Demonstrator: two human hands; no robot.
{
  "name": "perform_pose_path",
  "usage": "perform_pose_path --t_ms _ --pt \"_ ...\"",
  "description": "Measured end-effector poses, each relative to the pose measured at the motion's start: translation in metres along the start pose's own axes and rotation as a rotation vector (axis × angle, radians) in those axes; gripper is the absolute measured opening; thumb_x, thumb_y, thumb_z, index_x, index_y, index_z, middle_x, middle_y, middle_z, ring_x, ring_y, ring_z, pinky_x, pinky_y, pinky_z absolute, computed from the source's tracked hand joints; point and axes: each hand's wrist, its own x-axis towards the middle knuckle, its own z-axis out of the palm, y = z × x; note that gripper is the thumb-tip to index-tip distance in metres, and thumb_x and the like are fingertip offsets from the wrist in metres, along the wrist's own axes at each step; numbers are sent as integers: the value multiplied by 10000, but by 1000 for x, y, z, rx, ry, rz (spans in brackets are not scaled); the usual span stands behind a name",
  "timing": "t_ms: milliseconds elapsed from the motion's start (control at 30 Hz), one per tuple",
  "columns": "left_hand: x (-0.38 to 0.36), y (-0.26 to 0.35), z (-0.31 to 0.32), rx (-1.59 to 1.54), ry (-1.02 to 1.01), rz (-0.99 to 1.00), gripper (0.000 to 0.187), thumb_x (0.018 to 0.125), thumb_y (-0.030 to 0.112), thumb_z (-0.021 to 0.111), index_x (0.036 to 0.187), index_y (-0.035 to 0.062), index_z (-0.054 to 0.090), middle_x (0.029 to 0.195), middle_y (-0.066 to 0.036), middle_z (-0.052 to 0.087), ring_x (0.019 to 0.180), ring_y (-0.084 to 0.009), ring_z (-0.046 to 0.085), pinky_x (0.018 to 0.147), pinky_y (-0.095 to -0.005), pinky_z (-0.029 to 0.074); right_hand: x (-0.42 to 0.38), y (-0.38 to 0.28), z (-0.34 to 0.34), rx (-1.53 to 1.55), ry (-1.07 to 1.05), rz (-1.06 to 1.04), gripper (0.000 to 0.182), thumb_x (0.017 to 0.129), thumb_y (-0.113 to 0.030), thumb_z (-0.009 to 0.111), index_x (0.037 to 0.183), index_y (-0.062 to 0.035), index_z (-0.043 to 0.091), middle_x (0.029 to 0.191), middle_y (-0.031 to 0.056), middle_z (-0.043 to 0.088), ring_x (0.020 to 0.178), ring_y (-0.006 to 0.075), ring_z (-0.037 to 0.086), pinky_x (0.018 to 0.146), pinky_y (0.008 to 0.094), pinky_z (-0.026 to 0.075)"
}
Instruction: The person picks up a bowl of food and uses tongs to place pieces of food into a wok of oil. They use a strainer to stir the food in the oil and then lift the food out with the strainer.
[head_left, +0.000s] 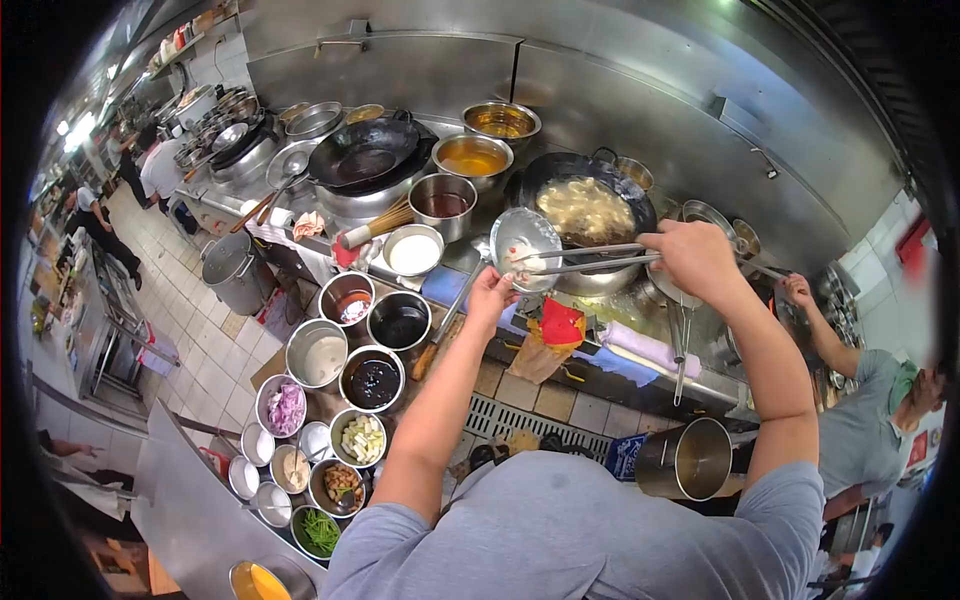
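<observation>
My left hand [490, 296] grips the lower rim of a shallow bowl [537, 232], tilted so its inside faces me. Pale, wet-coated food pieces [522, 258] lie in it. My right hand [692, 258] is closed around a pair of long chopsticks [600, 259], their tips down among those pieces. Just behind the bowl, a black wok [647, 212] holds bubbling oil with pale battered pieces [585, 205] frying in it. Beside my left hand, a ladle's wooden handle [426, 360] slants down the counter's front edge.
Left of me stand several metal pots of dark sauce [373, 379], chopped onion [281, 408] and greens [318, 532]. Pans of yellow oil [472, 158] and an unused wok [362, 155] sit along the range. A co-worker [885, 400] reaches toward the stove at right.
</observation>
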Motion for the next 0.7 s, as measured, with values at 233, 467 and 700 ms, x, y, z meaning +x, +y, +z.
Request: perform_pose_path --t_ms 233,467,700 --pt "8 -5 16 -266 73 -167 94 864 128 496 860 108 404 825 -91 581 623 -171 589 518 -259 496 -31 29 -21 161 89 326 353 672 -215 650 1022 -200 598 815 73 567 783 279 560 658 381 441" --pt "46 -17 40 -420 59 -197 122 844 179 541 903 115 454 872 -61 562 679 -171 581 569 -263 498 -31 58 13 336 137 439 372 669 -133 637 1038 -137 588 895 116 580 875 305 542 746 373 419" --pt "104 -15 81 -261 -32 -97 166 848 203 536 938 91 452 862 -62 549 651 -170 555 525 -264 479 -13 70 29 365 77 394 357 711 -165 622 1065 -154 576 986 128 591 925 319 542 788 386 423"
